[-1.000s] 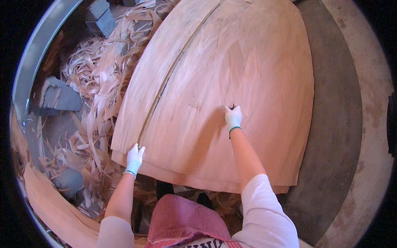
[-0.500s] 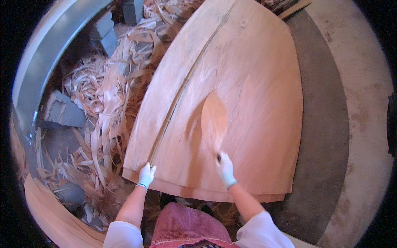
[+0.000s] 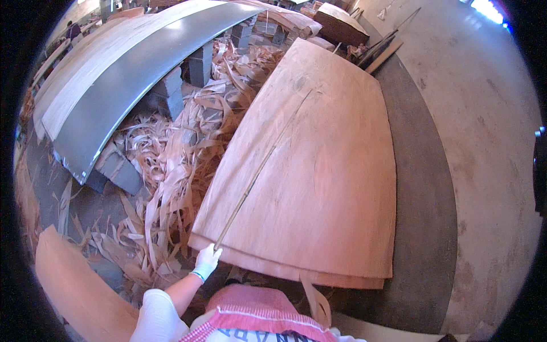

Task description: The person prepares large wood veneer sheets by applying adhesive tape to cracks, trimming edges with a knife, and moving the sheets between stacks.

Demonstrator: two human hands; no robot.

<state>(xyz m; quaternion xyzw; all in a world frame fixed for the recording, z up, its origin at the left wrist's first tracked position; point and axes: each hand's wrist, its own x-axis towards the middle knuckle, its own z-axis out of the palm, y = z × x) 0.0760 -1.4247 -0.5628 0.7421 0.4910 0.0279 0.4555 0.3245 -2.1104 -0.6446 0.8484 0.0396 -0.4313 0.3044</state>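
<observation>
My left hand [image 3: 207, 262], in a white glove, is closed around the near end of a long thin stick [image 3: 246, 194]. The stick slants away to the upper right over a stack of large wood veneer sheets [image 3: 336, 188]. The hand is at the stack's near left corner. My right hand is out of view. A curled veneer strip [image 3: 317, 302] shows in front of my apron [image 3: 250, 299], just below the stack's near edge; what holds it, if anything, is hidden.
Veneer scraps [image 3: 171, 154] heap along the left of the stack, among grey blocks [image 3: 119, 168]. Beyond them is a long grey panel [image 3: 131, 85]. A curved veneer sheet [image 3: 71, 279] lies at lower left. Dark flooring [image 3: 421, 171] borders the stack's right side, with concrete floor [image 3: 484, 159] beyond.
The leaf-shaped veneer piece has come off the stack and my right hand has left the view. The view has tilted up. My left hand still grips the stick.
</observation>
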